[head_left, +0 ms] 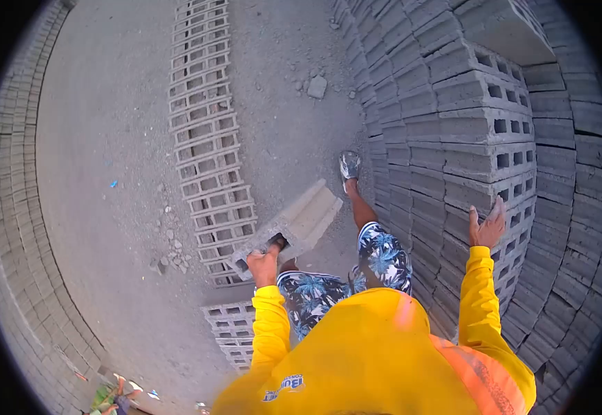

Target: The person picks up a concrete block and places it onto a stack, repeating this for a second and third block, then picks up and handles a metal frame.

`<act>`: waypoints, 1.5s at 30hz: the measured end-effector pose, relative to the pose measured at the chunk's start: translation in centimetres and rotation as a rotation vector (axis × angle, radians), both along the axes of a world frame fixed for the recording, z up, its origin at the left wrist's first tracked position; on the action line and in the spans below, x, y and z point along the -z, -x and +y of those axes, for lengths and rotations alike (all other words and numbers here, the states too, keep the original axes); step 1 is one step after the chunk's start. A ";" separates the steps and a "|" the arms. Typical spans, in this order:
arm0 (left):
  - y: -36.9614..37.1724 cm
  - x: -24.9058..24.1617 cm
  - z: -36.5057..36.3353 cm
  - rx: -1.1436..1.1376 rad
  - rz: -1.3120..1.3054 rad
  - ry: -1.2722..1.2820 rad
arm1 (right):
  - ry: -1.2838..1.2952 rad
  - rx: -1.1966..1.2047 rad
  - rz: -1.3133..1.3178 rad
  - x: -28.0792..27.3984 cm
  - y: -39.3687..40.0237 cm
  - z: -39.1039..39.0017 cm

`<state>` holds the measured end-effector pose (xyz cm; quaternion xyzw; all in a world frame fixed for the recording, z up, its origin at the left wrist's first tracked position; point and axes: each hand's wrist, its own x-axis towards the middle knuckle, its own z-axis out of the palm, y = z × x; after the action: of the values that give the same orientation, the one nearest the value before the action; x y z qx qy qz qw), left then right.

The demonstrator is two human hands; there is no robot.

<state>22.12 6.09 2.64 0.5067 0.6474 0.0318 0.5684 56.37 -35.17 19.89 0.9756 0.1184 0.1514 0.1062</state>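
My left hand (264, 267) is closed on the end of a grey hollow concrete block (306, 216), with fingers reaching into one of its holes. The block is tilted, its far end pointing up and to the right, beside a row of blocks (212, 166) on the ground. Over on the right, my right hand (489, 225) has its fingers apart and holds nothing. It is in front of the holed ends of a tall block stack (481, 149), overlapping them in this view.
A lower block stack (230, 325) stands near my left forearm. Rubble (171, 252) and a loose chunk (317, 87) lie on the dusty ground. Another long block wall (17, 207) curves along the far left. Part of another person (111, 398) shows at the lower left.
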 end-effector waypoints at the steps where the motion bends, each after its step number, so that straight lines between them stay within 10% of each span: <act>1: -4.3 -3.1 -0.4 -0.002 0.049 0.012 | -0.014 0.020 0.011 -0.3 -0.1 0.3; 11: -39.5 -29.5 -4.1 0.214 -0.285 -0.145 | -0.716 -0.106 0.285 -9.8 -7.1 4.6; 20: -61.1 -42.6 -11.1 0.504 -0.611 0.030 | -1.337 -0.263 0.146 -10.9 -24.1 17.2; 34: -76.0 -42.2 -17.7 1.396 -0.420 -0.242 | -1.649 0.196 0.208 -10.8 -35.2 12.5; 40: -69.2 -45.4 -10.3 0.917 -0.805 -0.475 | -1.191 0.004 -0.167 -16.6 -36.0 8.5; 45: -63.7 -30.6 -1.4 0.296 -0.346 0.004 | -0.585 -0.075 -0.128 -22.4 -40.3 9.9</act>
<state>85.84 4.73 33.21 0.5818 0.4590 0.0332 0.6706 96.69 -25.30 42.33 0.9482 0.0987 0.2441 -0.1778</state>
